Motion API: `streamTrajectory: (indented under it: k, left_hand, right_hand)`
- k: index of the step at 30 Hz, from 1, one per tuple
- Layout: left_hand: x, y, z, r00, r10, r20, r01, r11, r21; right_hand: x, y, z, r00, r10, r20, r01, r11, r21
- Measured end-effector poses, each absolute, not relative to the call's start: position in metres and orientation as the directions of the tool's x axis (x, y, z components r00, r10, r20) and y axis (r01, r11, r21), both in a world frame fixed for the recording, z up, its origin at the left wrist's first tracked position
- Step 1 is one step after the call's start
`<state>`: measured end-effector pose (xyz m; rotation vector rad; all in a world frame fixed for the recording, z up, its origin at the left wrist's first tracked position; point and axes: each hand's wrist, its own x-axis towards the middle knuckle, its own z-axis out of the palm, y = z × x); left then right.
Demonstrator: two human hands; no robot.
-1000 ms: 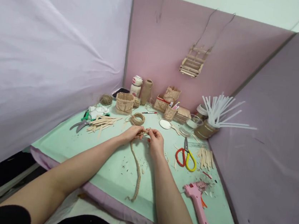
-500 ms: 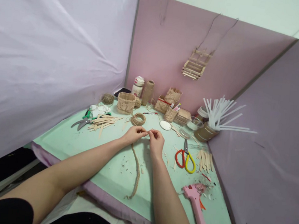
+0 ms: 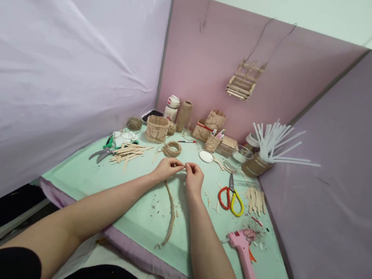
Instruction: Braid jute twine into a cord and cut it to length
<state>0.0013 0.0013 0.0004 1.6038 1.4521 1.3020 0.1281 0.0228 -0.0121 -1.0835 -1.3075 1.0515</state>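
Observation:
My left hand (image 3: 168, 169) is closed in a pinch over the table. From under it a braided twine cord (image 3: 172, 216) runs down the tabletop, its frayed end close to the front edge. My right hand (image 3: 194, 176) is pinched too, its fingertips almost meeting those of the left. Whatever lies between the right fingertips is too small to make out. Just beyond the hands rests a coil of twine (image 3: 172, 149).
Right of my hands lie red-and-yellow-handled scissors (image 3: 231, 197), a pink glue gun (image 3: 245, 256) and wooden sticks (image 3: 256, 200). Pruning shears (image 3: 102, 153) and more sticks (image 3: 129, 153) lie left. Behind stand a woven basket (image 3: 156, 129) and a holder with white glue sticks (image 3: 257, 165).
Both hands stay pinched together in nearly the same spot, with only a tiny shift of the fingers. The cord and the other things look unmoved.

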Motion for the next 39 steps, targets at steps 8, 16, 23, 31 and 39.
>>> streamTrajectory:
  k: [8, 16, 23, 31, 39]
  left_hand:
    - [0.001, 0.002, -0.001, -0.079, 0.968, 0.238, 0.333, -0.2, 0.921]
    - [0.001, 0.001, 0.002, -0.112, 0.974, 0.196, 0.222, -0.168, 0.96]
    - [0.0, 0.002, 0.003, -0.162, 0.964, 0.212, 0.208, -0.176, 0.962]
    - [0.005, 0.003, 0.001, -0.18, 0.981, 0.068, 0.008, -0.068, 0.998]
    - [0.004, 0.003, 0.005, 0.087, 0.994, -0.071, -0.349, 0.098, 0.932]
  right_hand:
    - [0.129, 0.023, -0.01, -0.026, 0.985, 0.169, 0.003, 0.169, -0.986]
    - [0.13, 0.022, -0.005, -0.05, 0.994, 0.097, -0.104, 0.092, -0.99]
    - [0.128, 0.02, -0.004, -0.019, 0.988, 0.155, 0.026, 0.156, -0.987]
    - [0.126, 0.019, -0.004, -0.047, 0.999, 0.021, -0.022, 0.02, -1.0]
    - [0.123, 0.015, -0.001, -0.169, 0.978, -0.12, -0.22, -0.156, -0.963]
